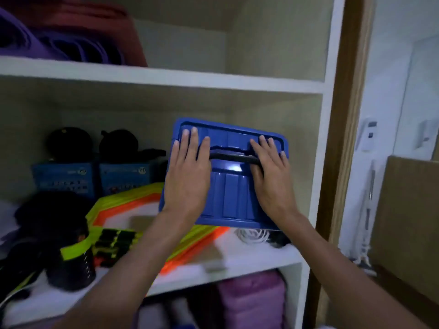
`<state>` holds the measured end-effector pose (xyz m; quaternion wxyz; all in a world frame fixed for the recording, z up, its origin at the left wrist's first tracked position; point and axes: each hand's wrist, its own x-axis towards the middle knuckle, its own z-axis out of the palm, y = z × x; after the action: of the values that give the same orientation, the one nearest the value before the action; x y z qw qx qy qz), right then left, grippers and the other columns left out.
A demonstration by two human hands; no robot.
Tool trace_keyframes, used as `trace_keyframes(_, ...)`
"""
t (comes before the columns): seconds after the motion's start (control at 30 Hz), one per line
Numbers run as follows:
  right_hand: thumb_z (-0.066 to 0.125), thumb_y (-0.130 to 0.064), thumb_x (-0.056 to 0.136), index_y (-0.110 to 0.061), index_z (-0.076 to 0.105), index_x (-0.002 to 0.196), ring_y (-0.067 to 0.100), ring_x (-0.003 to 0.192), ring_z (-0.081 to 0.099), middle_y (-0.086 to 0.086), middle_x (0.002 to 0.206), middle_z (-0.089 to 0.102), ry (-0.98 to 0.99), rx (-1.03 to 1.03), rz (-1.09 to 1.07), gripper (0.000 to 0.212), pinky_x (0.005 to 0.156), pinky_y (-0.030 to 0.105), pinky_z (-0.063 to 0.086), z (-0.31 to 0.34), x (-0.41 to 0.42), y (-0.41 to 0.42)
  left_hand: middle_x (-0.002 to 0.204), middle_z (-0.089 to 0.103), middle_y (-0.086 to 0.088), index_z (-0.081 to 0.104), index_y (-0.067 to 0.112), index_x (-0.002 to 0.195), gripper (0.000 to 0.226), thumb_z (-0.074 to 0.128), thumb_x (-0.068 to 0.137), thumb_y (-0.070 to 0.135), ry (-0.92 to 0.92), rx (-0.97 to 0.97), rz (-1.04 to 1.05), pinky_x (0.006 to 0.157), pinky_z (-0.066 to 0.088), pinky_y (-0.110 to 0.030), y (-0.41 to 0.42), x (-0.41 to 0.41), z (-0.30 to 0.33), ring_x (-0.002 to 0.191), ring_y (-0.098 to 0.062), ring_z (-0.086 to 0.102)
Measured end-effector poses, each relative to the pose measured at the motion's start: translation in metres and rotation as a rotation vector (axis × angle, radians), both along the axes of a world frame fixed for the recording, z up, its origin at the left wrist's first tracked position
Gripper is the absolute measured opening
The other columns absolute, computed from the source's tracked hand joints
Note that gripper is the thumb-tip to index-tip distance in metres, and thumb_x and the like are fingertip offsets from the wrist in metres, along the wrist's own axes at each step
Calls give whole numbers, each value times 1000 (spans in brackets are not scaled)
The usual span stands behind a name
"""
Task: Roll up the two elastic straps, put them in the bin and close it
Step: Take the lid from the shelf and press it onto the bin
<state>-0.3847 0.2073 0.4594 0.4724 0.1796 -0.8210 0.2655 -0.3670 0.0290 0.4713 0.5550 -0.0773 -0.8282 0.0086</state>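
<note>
A blue bin lid point(229, 193) with a black carry handle point(231, 157) lies flat on top of the bin on the middle shelf, right of centre. My left hand point(187, 172) rests palm down on the lid's left half, fingers spread. My right hand point(270, 176) lies palm down on the right half, over the handle's right end. The bin's body is mostly hidden under the lid; a bit of white and black stuff point(259, 236) shows beneath its front edge. The elastic straps are not visible.
Yellow-green and orange flat markers point(133, 210) lie left of the bin. Black gear point(50, 222), two blue boxes point(95, 179) and black round items point(95, 141) fill the shelf's left. Purple mats point(59, 43) sit above, pink blocks point(251, 302) below. The cupboard's side wall point(323, 162) stands close to the right.
</note>
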Motion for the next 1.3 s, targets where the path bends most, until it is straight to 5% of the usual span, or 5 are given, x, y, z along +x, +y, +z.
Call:
trace_keyframes(0.5,42,-21,104,-18,30,152,25,152,8,9,162,20,-759,251,271,50,121,35,-1,-352,92,-130,145,42,-24,49,1,134,47,55,88,3,-804,285,186,118,12,-37,-126,132,-364,136,-36,40)
trace_keyframes(0.67,36,-20,106,-18,20,155,25,152,-2,7,164,9,-934,312,368,52,120,33,-8,-396,74,-142,139,49,-26,52,0,130,59,71,75,-5,-957,321,249,115,1,-29,-141,125,-406,130,-39,46)
trace_keyframes(0.87,30,-14,106,-21,7,156,24,152,-6,8,165,5,-982,425,379,56,123,38,-7,-411,38,-152,140,49,-22,54,4,130,42,47,90,12,-950,441,263,111,32,-47,-150,92,-443,134,-36,43)
trace_keyframes(1.17,13,-58,99,-31,-17,153,23,152,-5,9,165,3,-948,593,204,67,119,37,-9,-415,45,-167,161,8,-9,5,18,153,90,-27,81,61,-1085,421,313,118,-3,-36,-145,92,-434,149,-25,5)
trace_keyframes(1.3,8,-57,99,-31,-13,154,24,152,-11,9,165,-4,-972,598,160,65,118,38,-12,-418,58,-168,152,35,-15,32,18,147,66,5,94,46,-1079,402,309,114,28,-47,-153,90,-441,141,-32,31)
